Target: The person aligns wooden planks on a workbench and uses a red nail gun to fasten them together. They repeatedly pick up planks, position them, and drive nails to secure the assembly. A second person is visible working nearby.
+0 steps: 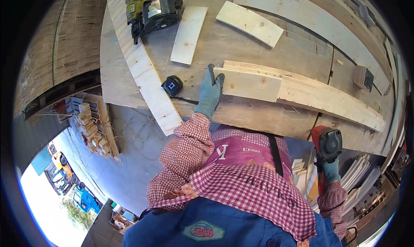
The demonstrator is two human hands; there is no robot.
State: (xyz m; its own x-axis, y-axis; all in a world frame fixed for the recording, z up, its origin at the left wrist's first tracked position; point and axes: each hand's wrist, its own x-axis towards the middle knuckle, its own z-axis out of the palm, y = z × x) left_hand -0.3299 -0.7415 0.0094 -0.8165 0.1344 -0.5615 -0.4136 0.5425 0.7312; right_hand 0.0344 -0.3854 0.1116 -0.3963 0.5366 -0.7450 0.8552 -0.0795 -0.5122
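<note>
Right hand (331,170) gripping red power tool (326,144), left hand (211,92) open, flat against short board (249,84) end

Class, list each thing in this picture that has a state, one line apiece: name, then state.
left hand: gloved, pressed flat against the end of the short board.
right hand: gloved, gripping the red power tool.
short board: lying on top of the long plank.
long plank: flat on the workbench.
red power tool: held off the bench edge.
tape measure: resting on the bench.
nail gun: set down, unheld.

a woodworking shop: cut planks (258,84) on a workbench (224,44), nail gun (153,10), stacked offcuts (92,126).
</note>
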